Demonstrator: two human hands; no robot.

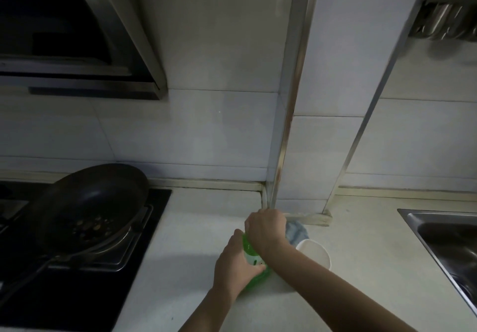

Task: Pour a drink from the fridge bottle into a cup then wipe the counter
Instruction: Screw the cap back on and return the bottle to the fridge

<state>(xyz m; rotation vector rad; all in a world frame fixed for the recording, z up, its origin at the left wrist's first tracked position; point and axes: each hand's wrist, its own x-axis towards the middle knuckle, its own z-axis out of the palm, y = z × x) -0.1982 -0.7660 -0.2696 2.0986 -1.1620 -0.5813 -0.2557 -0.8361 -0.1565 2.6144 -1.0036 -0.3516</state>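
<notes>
Standing upright on the white counter [196, 228], between the hob and the sink and nearer the front edge than the back, is the green bottle [251, 254] with its white label. Both hands are on it. The left hand [236, 264] wraps around the lower body, fingers curled round the label. The right hand [265, 228] sits on top with its fingers closed down over the neck; the cap is hidden under that hand, so I cannot tell whether it is on or off.

Just beside the bottle, on the sink side, a white cup [316, 253] stands mouth up, with the right forearm crossing in front of its near side. Behind the cup, towards the back edge and at the foot of the tiled pillar, lies a crumpled blue-and-white cloth [296, 232], partly covered by the right hand.

On the counter's left end a black gas hob [77, 293] carries a dark frying pan [90, 202], tilted on its burner with the handle pointing to the near left corner. A steel sink [438, 228] is set into the right end. A range hood [77, 35] hangs above the hob.
</notes>
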